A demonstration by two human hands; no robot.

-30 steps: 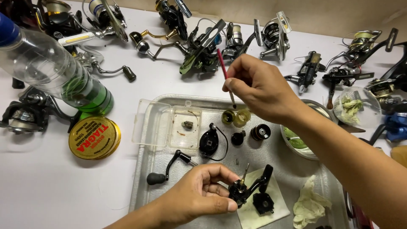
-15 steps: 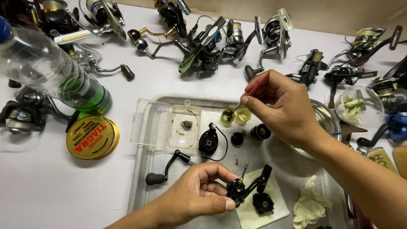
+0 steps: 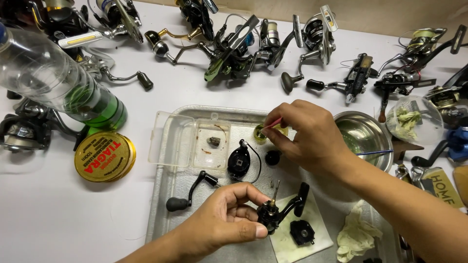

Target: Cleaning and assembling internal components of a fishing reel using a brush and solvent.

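Note:
My left hand grips a black fishing reel body with a thin shaft sticking up, low over a metal tray. My right hand holds a slim red-handled tool with its tip at a small yellow-green pot on the tray. On the tray also lie a black side plate, a reel handle, a small black round part and a black cover on a stained paper pad.
A clear plastic lid lies on the tray's left. A steel bowl is at right, a crumpled rag below it. A plastic bottle and a gold round tin are at left. Several fishing reels line the back.
My right hand came down from above the tray and turned the red tool, so its tip now sits at the yellow-green pot. My left hand keeps hold of the reel body.

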